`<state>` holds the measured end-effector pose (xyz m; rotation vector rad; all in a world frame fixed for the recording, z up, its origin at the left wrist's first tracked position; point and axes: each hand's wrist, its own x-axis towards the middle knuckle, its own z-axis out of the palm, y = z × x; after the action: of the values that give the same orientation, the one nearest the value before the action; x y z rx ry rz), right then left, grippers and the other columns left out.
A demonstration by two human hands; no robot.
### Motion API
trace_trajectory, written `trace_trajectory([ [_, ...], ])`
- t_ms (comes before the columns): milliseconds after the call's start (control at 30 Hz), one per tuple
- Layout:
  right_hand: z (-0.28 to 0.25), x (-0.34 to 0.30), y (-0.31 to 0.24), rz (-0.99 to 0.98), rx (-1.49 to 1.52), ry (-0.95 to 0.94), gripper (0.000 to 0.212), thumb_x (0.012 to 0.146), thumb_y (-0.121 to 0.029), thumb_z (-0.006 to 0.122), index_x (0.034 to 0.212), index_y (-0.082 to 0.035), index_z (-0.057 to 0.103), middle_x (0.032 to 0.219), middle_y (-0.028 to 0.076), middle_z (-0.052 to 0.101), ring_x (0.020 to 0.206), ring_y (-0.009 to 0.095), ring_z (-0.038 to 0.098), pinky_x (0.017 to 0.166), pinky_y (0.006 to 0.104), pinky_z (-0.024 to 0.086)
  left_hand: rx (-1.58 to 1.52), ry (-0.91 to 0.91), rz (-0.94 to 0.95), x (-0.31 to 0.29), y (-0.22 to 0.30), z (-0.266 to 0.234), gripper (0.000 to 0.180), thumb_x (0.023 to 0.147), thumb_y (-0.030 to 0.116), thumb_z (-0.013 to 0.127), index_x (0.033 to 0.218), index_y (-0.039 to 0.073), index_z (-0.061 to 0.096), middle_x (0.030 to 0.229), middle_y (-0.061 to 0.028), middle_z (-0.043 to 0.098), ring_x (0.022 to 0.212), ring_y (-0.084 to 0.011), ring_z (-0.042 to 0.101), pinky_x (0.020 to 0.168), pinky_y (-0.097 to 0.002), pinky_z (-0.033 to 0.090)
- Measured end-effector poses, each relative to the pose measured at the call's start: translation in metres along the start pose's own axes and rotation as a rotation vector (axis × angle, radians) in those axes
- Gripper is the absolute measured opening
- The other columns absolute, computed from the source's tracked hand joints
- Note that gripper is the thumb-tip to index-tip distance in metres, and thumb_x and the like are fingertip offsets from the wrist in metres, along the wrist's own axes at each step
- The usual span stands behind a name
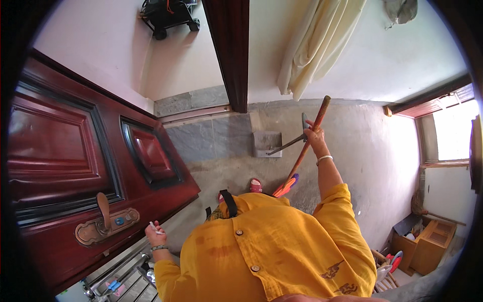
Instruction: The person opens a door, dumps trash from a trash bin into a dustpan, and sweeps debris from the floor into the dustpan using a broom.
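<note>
The right hand [316, 138] is gripping one broom [297, 165] and one dustpan [263, 140] together; the left hand [154, 235] is holding one small white item [156, 229] near one door [110, 161].

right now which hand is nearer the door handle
Left. The left hand is just right of the door handle; the right hand is farther right and forward, gripping a wooden stick.
</note>
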<state>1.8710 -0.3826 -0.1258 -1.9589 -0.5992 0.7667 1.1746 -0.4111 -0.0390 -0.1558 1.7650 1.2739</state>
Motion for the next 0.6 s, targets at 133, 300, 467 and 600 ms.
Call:
trace_trajectory([
  [133, 0.011, -0.003, -0.007, 0.009, 0.111, -0.131, 0.036, 0.068, -0.008, 0.062, 0.104, -0.004, 0.064, 0.074, 0.001, 0.057, 0.065, 0.012, 0.053, 0.059, 0.0269, 0.044, -0.047, 0.084, -0.018, -0.002, 0.012, 0.001, 0.020, 0.085, 0.023, 0.038, 0.100, 0.013, 0.046, 0.079, -0.0066, 0.060, 0.045, -0.0089, 0.044, 0.033, -0.0207, 0.024],
  [300, 0.022, -0.021, -0.019, 0.062, 0.225, -0.247, 0.028, 0.069, -0.006, 0.061, 0.096, -0.002, 0.065, 0.069, 0.000, 0.055, 0.060, 0.010, 0.050, 0.053, 0.0257, 0.039, -0.138, 0.136, -0.013, 0.002, 0.008, -0.003, 0.030, 0.088, 0.029, 0.030, 0.108, 0.014, 0.046, 0.082, -0.0095, 0.062, 0.043, -0.0093, 0.044, 0.033, -0.0204, 0.025],
  [467, 0.035, -0.040, -0.036, 0.038, 0.268, -0.307, 0.027, 0.071, -0.007, 0.061, 0.097, 0.000, 0.065, 0.070, -0.001, 0.056, 0.061, 0.009, 0.049, 0.054, 0.0249, 0.039, -0.140, 0.172, -0.001, 0.017, 0.005, -0.010, 0.028, 0.088, 0.030, 0.033, 0.107, 0.015, 0.048, 0.080, -0.0090, 0.062, 0.045, -0.0093, 0.045, 0.035, -0.0215, 0.028],
  [600, 0.054, -0.050, -0.064, -0.012, 0.222, -0.387, 0.028, 0.071, -0.007, 0.061, 0.098, 0.000, 0.065, 0.073, -0.001, 0.056, 0.063, 0.008, 0.049, 0.057, 0.0250, 0.040, -0.116, 0.157, 0.049, 0.033, -0.004, -0.022, 0.024, 0.087, 0.027, 0.038, 0.103, 0.015, 0.050, 0.080, -0.0087, 0.062, 0.045, -0.0094, 0.045, 0.035, -0.0216, 0.027],
])
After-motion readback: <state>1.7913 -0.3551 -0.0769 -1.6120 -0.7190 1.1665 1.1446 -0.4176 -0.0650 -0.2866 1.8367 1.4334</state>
